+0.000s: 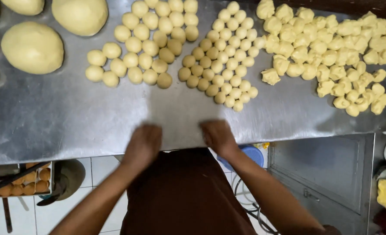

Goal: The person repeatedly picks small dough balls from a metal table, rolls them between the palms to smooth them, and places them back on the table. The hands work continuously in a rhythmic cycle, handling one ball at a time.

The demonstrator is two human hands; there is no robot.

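There is just the one view, from the camera on my head, so nothing is shared with another. It looks almost straight down over my chest onto the steel desk [49, 122], whose near edge crosses the lower middle of the picture and whose far edge is cut off at the top. It sits near enough that the desk's left and right ends fall outside the picture. Below the near edge it takes in my apron [184, 191], both forearms and the tiled floor [106, 169].
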